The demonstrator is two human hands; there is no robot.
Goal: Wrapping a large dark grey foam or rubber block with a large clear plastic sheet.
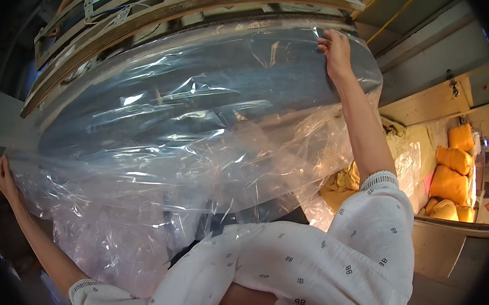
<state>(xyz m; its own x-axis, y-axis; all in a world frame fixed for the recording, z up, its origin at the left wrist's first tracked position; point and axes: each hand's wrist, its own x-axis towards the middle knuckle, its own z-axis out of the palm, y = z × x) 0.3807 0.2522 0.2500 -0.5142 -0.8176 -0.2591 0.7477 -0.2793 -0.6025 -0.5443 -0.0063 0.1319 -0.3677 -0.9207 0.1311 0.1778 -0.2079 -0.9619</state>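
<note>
A wide sheet of clear plastic film [196, 107] stretches across the space before me, glossy and wrinkled, over a dark surface. At the far left my left hand [7, 179] is closed on the edge of the film. My right arm reaches forward to the far right, where my right hand [337, 52] pinches the film with bent fingers. Toward my body the film hangs in crumpled folds [109, 241], and its lower part partly hides dark cloth.
Wooden slats with metal brackets [200, 7] run along the far side, just beyond the film. To the right are stacked orange-yellow bundles [450, 180] near a wooden panel [430, 98]. Yellow cords [396, 14] stretch across the upper right.
</note>
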